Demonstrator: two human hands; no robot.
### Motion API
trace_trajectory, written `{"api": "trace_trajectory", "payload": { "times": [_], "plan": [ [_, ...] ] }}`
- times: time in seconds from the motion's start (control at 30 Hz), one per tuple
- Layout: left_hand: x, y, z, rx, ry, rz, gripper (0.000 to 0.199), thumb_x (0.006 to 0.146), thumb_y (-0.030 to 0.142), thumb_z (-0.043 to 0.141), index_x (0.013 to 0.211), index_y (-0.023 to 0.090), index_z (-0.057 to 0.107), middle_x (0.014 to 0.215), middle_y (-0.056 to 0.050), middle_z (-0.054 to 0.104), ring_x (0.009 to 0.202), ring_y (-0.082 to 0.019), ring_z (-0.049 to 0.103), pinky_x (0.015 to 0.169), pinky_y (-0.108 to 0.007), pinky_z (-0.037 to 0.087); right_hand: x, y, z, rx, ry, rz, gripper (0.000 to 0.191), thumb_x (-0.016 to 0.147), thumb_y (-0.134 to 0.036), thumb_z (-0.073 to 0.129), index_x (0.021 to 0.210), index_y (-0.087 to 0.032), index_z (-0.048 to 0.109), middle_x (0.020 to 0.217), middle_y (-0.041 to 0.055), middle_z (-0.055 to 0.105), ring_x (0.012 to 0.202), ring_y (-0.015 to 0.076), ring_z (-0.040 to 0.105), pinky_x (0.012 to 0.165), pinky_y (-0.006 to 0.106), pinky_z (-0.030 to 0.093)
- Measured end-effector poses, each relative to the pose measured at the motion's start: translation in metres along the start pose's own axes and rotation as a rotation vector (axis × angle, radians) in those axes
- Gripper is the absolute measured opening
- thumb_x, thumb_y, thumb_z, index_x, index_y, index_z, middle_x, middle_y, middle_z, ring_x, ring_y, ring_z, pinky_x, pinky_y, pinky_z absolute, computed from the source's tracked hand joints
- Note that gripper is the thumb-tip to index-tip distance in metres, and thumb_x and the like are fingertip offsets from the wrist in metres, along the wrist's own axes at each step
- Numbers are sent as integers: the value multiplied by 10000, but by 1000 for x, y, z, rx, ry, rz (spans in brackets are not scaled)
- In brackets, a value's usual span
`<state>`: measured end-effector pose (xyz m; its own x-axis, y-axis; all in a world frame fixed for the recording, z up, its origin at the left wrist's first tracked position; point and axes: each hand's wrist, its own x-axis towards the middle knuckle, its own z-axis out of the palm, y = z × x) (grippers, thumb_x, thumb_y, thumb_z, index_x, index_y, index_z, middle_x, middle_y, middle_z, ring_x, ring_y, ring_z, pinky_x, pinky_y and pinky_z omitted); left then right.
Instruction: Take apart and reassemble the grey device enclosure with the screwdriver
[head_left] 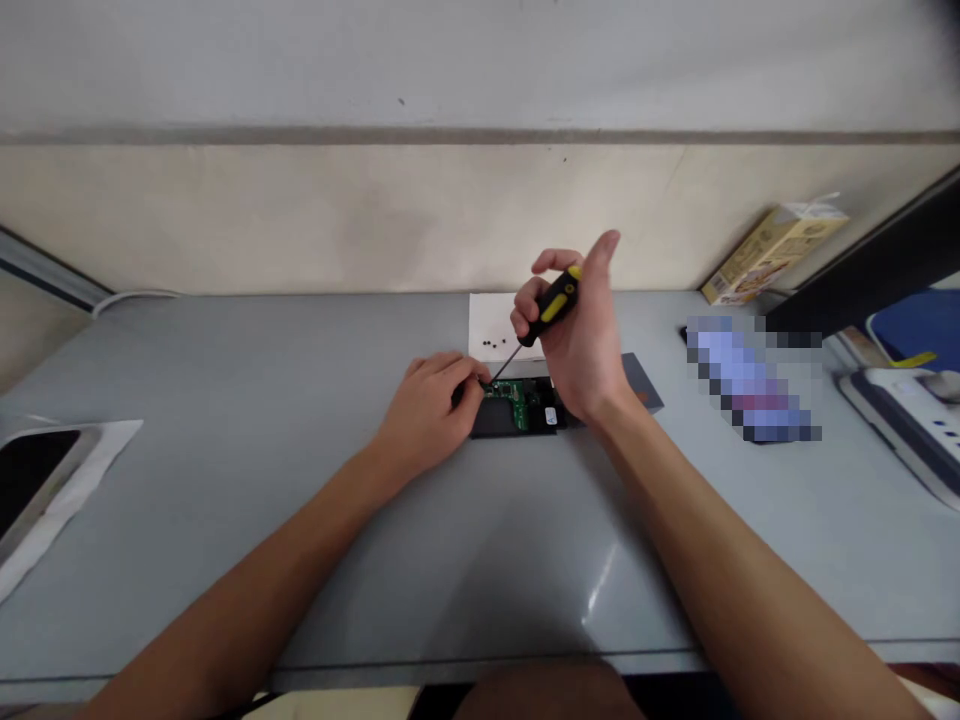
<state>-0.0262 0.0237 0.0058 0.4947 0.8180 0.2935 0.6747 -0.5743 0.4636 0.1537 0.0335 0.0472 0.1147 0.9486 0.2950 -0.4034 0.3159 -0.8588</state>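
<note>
A black device with a green circuit board (519,408) lies open on the grey table. My right hand (581,330) holds a black and yellow screwdriver (555,305) at a slant, its thumb raised off the handle. The screwdriver's tip meets the upper left of the board, beside the fingertips of my left hand (437,408). That hand's fingers are pinched together at the device's left end; whatever is between them is hidden. Behind the device, several small dark screws lie on a white paper (487,325).
A grey flat piece (641,382) lies under my right wrist. Further right are a blurred phone (750,380), a yellow box (776,250) against the wall and a white power strip (911,420). A tablet-like device (34,475) rests on white paper at the left.
</note>
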Motion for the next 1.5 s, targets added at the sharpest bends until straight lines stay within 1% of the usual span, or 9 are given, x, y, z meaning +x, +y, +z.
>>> {"api": "trace_trajectory", "payload": {
  "times": [0.13, 0.27, 0.47, 0.73, 0.9, 1.1, 1.2, 1.33, 1.5],
  "plan": [
    [1, 0, 0, 3, -4, -8, 225, 981, 173, 432, 984, 218, 653, 1014, -19, 715, 993, -213, 654, 957, -407, 416, 1, -3, -3, -85, -31, 14, 512, 952, -722, 455, 1107, -296, 693, 762, 6, 548, 735, 157, 598, 714, 311, 509],
    [1, 0, 0, 4, -9, -6, 219, 974, 176, 437, 976, 218, 653, 1005, -23, 715, 987, -220, 652, 948, -417, 419, 1, -3, -4, -72, 1, 11, 280, 904, -549, 683, 952, -274, 683, 859, -7, 572, 867, 142, 625, 785, 277, 508],
    [0, 0, -1, -2, -21, -12, 225, 983, 181, 427, 976, 221, 648, 996, -27, 714, 984, -218, 647, 948, -418, 423, -1, -2, 1, -28, 54, 75, 543, 780, -652, 766, 800, -260, 391, 643, -79, 452, 528, 96, 488, 543, 257, 453],
    [-1, -1, -1, -11, -18, -9, 229, 992, 174, 422, 991, 226, 646, 979, -26, 709, 958, -217, 636, 940, -422, 430, 0, -7, -4, 26, -8, 75, 415, 936, -658, 529, 1008, -277, 676, 814, 16, 573, 718, 161, 601, 696, 331, 525],
    [-1, 0, -2, -3, -12, -20, 231, 978, 162, 426, 987, 230, 647, 993, -21, 712, 960, -213, 641, 951, -418, 429, 1, -6, -11, -8, 13, 82, 409, 833, -610, 733, 844, -250, 540, 969, 9, 644, 848, 160, 682, 740, 303, 533],
    [-1, 0, -2, -3, -22, -22, 228, 981, 170, 428, 977, 224, 649, 992, -22, 714, 970, -213, 647, 947, -411, 425, -1, 3, -13, -149, -27, 1, 414, 891, -672, 628, 922, -267, 548, 651, -52, 532, 632, 132, 589, 685, 302, 502],
    [0, 0, -2, -10, -12, -24, 224, 975, 163, 431, 980, 222, 647, 995, -22, 710, 970, -211, 646, 951, -407, 424, 0, 2, -11, -109, -21, 11, 460, 936, -709, 510, 1058, -284, 635, 772, -11, 609, 779, 156, 638, 783, 325, 532],
    [1, 0, -2, -1, -20, -23, 226, 975, 166, 431, 979, 225, 649, 984, -22, 708, 969, -215, 647, 950, -411, 425, 0, -1, -9, -77, -28, 51, 347, 849, -593, 731, 920, -269, 629, 944, -4, 667, 938, 163, 685, 853, 320, 543],
    [0, -1, -2, 7, -24, -13, 230, 982, 168, 426, 986, 227, 648, 1003, -24, 710, 986, -216, 646, 952, -412, 422, -1, 1, -8, -99, 22, 31, 491, 792, -568, 801, 818, -259, 420, 666, -75, 525, 616, 111, 603, 626, 271, 492]
  ]
}}
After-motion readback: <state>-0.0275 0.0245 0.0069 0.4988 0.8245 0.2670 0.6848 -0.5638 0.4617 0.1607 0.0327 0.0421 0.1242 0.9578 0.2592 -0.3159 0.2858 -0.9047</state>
